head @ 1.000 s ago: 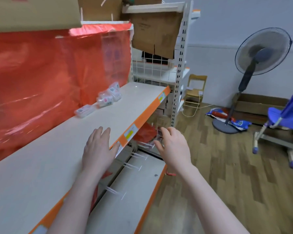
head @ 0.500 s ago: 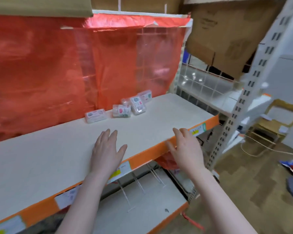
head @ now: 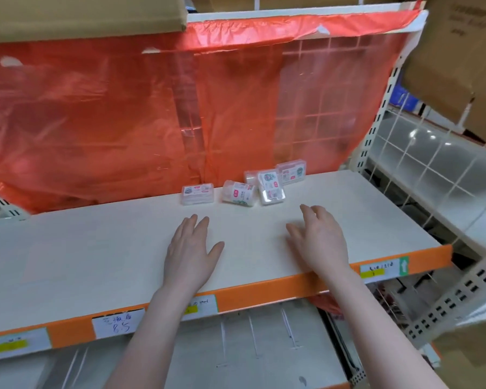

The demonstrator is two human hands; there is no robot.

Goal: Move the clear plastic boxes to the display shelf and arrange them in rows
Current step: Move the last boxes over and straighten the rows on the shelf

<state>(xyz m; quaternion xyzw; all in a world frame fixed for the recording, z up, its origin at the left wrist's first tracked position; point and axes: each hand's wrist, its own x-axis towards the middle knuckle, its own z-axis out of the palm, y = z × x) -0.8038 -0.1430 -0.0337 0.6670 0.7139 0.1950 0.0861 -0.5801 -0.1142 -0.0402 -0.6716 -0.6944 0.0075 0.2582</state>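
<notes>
Behind the shelf (head: 96, 248) hangs red plastic (head: 96, 122); I see both hands, left (head: 190, 248) and right (head: 319, 242), flat and empty before the boxes (head: 239, 193).

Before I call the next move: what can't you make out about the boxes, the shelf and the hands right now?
- Clear plastic boxes, head view: labels too small and blurred to read; they overlap, so the exact count is uncertain.
- Display shelf: left end cut off by the frame edge.
- Behind the shelf: red plastic sheet hides most of it.
- Left hand and right hand: whether they touch the shelf or hover is unclear.
</notes>
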